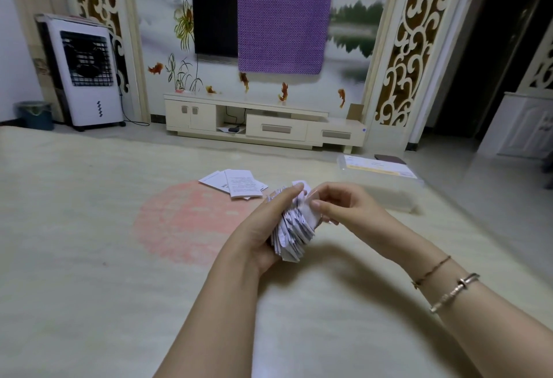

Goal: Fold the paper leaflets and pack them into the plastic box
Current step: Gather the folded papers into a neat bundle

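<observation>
**Both hands on a bundle of folded leaflets, box off to the right**

From my remote seat I see the left hand (263, 228) curled around a thick bundle of folded leaflets (294, 228), thumb side up, fingers wrapped behind where I cannot see them. The right hand (338, 204) pinches the top leaflet of that bundle between thumb and fingertips; the paper hides most of the fingers, so the exact hold is hard to read. I cannot count the sheets, as their edges blur together.

On the pale mat (89, 228) beyond the hands lies a small fan of flat leaflets (236, 186), well apart from the bundle; their print is too small to read. The clear plastic box (386, 177) sits on the mat to the far right, near the mat's edge, with printed paper showing at its top. Its walls are nearly invisible against the mat, so I cannot tell how full it is.

2 bracelets (449, 285) circle the right wrist. Behind stand a low TV cabinet (263, 126), a screen half draped with a purple cloth (284, 21), and a white air cooler (86, 72) at the left.
</observation>
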`<state>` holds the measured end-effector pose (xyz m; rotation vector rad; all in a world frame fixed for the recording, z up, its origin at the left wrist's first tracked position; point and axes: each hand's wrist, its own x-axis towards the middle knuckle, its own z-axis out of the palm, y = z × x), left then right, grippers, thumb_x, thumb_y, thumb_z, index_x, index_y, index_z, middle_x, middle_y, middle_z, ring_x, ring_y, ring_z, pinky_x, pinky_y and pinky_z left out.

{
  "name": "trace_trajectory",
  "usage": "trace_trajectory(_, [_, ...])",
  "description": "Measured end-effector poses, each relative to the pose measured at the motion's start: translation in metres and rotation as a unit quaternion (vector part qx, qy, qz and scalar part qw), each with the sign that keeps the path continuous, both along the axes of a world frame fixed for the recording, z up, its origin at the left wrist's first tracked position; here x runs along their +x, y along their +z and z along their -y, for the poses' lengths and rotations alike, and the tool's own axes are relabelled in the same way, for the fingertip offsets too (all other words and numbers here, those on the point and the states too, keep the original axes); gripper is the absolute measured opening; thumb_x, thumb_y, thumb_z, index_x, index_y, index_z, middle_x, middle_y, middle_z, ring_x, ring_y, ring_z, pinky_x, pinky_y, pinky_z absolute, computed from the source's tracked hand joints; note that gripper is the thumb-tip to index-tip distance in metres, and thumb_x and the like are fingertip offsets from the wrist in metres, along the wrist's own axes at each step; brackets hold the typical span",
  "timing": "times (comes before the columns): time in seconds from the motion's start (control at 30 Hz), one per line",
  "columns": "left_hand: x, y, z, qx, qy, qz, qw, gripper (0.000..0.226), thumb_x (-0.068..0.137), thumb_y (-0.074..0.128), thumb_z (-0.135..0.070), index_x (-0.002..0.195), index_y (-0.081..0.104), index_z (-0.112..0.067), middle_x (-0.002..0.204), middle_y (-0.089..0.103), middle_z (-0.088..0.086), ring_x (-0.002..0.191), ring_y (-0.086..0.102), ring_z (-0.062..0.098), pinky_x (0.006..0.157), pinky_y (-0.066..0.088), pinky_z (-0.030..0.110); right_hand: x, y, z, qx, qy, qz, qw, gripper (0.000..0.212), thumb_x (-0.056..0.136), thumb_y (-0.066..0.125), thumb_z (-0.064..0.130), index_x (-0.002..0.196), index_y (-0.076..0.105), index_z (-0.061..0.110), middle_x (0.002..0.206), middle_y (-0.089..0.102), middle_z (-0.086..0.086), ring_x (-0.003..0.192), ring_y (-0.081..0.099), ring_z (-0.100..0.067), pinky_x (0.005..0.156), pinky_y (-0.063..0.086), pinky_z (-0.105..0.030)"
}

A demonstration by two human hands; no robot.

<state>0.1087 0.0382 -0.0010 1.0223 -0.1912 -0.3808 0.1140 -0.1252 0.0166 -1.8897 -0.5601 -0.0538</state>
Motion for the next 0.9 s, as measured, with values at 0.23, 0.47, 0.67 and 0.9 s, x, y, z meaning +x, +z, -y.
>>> trace_trajectory(0.23, [0.008,-0.006,-0.002,-0.025,0.116,-0.018,0.993,0.018,0.086,0.054,0.002,0.091,0.063,-0.014,0.077,0.060,0.010,0.064,0.059,0.020,0.060,0.048,0.025,0.030,-0.002,-0.002,-0.023,-0.083,-0.020,0.996,0.029,0.088,0.063,0.005,0.113,0.059,0.020,0.104,0.064,-0.002,0.075,0.056,-0.015,0.071,0.047,-0.023])
trace_trajectory(0.47, [0.029,-0.014,-0.012,0.000,0.212,-0.022,0.977,0.011,0.070,0.055,-0.005,0.077,0.051,-0.013,0.050,0.052,0.005,0.043,0.054,0.018,0.048,0.041,0.017,0.118,-0.015,-0.013,-0.312,-0.211,-0.017,0.926,0.047,0.088,0.060,0.018,0.133,0.044,0.013,0.134,0.050,-0.008,0.117,0.051,-0.023,0.092,0.040,-0.028])
trace_trajectory(0.67, [0.036,-0.018,-0.014,0.009,0.206,-0.041,0.978,0.013,0.059,0.052,-0.012,0.067,0.042,-0.012,0.041,0.045,0.002,0.032,0.043,0.014,0.040,0.033,0.011,0.133,-0.005,-0.030,-0.373,-0.250,-0.148,0.881,0.037,0.081,0.067,0.016,0.112,0.056,-0.002,0.090,0.059,-0.014,0.081,0.057,-0.030,0.072,0.048,-0.029])
trace_trajectory(0.9, [0.032,-0.019,-0.013,0.003,0.198,-0.046,0.979,0.014,0.072,0.050,-0.005,0.062,0.040,-0.010,0.043,0.046,0.004,0.032,0.043,0.015,0.039,0.032,0.012,0.120,0.014,-0.034,-0.430,-0.253,-0.194,0.845,0.032,0.085,0.068,0.027,0.101,0.049,0.007,0.089,0.054,-0.009,0.087,0.051,-0.027,0.075,0.040,-0.029])
